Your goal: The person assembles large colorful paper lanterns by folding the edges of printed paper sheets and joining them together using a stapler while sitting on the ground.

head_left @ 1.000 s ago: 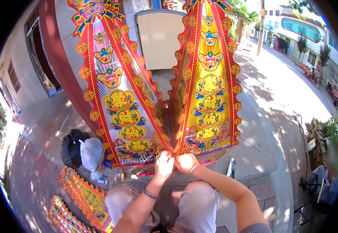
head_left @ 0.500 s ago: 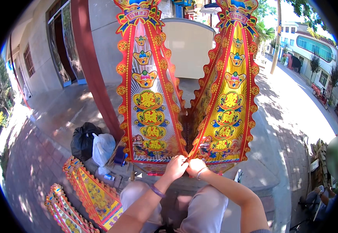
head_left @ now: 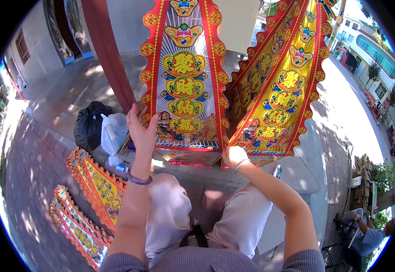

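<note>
Two tall printed decorative panels stand in front of me, joined into folded shapes with scalloped red borders. The left one is a silver panel [head_left: 185,68]; the right one is a gold panel [head_left: 281,102]. My right hand [head_left: 234,157] pinches the bottom inner corner of the gold panel, where it meets the silver one. My left hand [head_left: 142,131] is raised at the silver panel's lower left border, fingers apart and thumb near the edge. Whether it touches the border I cannot tell.
A black bag [head_left: 91,124] and a white plastic bag [head_left: 114,133] lie at left by a dark red post [head_left: 109,54]. More folded decorative panels [head_left: 98,188] lie on the paving, near a small blue-and-white box [head_left: 121,168]. Another person [head_left: 370,238] sits at far right, near stacked wood [head_left: 364,181].
My left hand has left the corner between the panels and moved left and up to the silver panel's outer border. My right hand stays at the corner. The view has tilted down.
</note>
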`<state>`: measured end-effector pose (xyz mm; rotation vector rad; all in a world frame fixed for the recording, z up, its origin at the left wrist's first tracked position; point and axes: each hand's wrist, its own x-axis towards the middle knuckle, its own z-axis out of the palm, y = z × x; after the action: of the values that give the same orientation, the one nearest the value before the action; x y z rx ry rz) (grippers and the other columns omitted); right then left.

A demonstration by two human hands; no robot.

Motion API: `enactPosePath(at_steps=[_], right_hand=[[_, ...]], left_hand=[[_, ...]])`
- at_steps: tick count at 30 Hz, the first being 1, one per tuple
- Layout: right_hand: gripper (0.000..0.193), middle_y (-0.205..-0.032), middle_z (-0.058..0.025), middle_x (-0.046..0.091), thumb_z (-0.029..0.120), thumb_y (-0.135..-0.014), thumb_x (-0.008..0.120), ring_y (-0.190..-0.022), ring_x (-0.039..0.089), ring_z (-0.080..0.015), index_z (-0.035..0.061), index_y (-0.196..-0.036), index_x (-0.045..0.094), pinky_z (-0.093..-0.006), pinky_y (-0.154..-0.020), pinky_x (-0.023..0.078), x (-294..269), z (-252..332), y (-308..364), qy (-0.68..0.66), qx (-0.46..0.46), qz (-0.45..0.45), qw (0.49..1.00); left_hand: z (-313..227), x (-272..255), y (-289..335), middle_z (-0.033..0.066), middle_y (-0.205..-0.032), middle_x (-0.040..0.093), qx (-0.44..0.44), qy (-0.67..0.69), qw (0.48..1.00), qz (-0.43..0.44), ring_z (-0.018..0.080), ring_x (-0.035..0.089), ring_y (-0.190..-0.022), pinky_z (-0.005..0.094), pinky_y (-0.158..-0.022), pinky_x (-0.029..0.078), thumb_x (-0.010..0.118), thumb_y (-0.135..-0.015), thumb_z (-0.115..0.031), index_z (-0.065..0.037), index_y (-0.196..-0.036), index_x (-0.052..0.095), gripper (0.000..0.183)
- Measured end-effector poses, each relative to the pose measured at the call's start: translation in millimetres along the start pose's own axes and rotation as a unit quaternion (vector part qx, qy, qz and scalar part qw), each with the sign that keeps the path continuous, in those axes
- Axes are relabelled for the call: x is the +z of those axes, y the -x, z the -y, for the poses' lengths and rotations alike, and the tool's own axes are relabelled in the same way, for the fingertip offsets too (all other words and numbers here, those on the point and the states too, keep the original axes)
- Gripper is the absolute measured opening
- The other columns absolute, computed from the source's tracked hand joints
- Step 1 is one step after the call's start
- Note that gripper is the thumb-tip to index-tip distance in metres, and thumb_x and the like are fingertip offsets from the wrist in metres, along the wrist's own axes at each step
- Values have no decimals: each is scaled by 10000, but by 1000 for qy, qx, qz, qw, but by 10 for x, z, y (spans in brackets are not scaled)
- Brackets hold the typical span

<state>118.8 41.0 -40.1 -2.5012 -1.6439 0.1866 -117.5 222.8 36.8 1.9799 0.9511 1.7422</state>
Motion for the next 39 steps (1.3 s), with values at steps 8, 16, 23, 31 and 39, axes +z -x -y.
enactPosePath(at_steps=[8,16,23,31,39], right_hand=[[472,-697,-237,641,298,-919,391,-716,649,-405,-11,-686,660,-497,-692,520,126,-99,4,-23,-22,-61,998],[362,-718,-260,624,265,-904,467,-728,615,-433,-35,-782,629,-518,-727,473,297,-364,-54,17,-10,-125,992],[348,-598,-185,623,261,-908,477,-639,635,-374,-24,-776,626,-468,-668,490,162,-371,-75,-34,40,-90,995],[345,-557,-139,630,248,-917,511,-542,654,-275,-23,-727,608,-400,-625,526,142,-323,-51,-123,88,-85,985],[403,-596,-136,644,291,-911,464,-673,656,-325,2,-686,633,-433,-746,505,193,-269,-71,-4,82,-114,990]], left_hand=[[746,121,386,134,-1017,649,-200,222,952,62,166,630,-916,272,-800,506,657,-848,-37,22,-1277,507,459],[633,-198,512,170,-978,688,-173,158,966,110,244,675,-821,317,-726,512,644,-834,-91,10,-1082,655,268],[152,-240,168,195,-1018,652,-121,147,977,97,348,638,-914,394,-804,504,667,-803,-144,-5,-1112,636,340],[75,-92,82,198,-1014,659,-123,124,980,96,301,659,-876,350,-767,515,666,-828,-122,-1,-1110,640,307],[403,-205,308,158,-1042,677,-214,216,936,177,151,662,-871,282,-766,526,660,-851,-105,-22,-1314,520,490]])
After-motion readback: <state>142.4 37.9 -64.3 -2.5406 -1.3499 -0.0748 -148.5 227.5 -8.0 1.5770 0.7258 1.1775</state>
